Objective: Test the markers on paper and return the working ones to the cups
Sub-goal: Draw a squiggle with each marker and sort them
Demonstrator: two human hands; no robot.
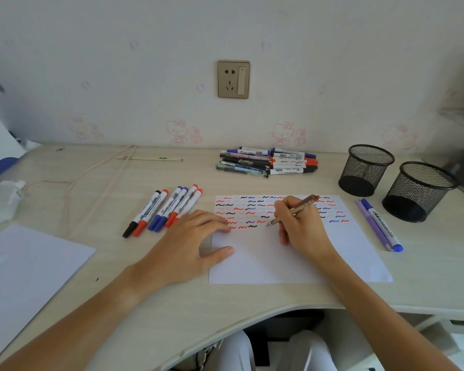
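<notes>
A white test paper (354, 253) lies in front of me, its upper part filled with rows of red, blue and black squiggles. My right hand (300, 226) grips a brown pen (303, 206) with its tip on the paper below the squiggles. My left hand (190, 245) lies flat, fingers pressing the paper's left edge. Two black mesh cups (366, 170) (418, 191) stand at the right, with no markers visible in them. Several markers (166, 210) lie in a row left of the paper. A heap of markers and pens (265, 162) sits behind it. A blue marker and a purple pen (378, 226) lie right of the paper.
Another white sheet (24, 274) lies at the near left. A pink cord (91, 178) runs across the desk's left side beside crumpled plastic (3, 202). A thin stick (150, 158) lies by the wall. The desk's front edge (225, 325) curves inward before me.
</notes>
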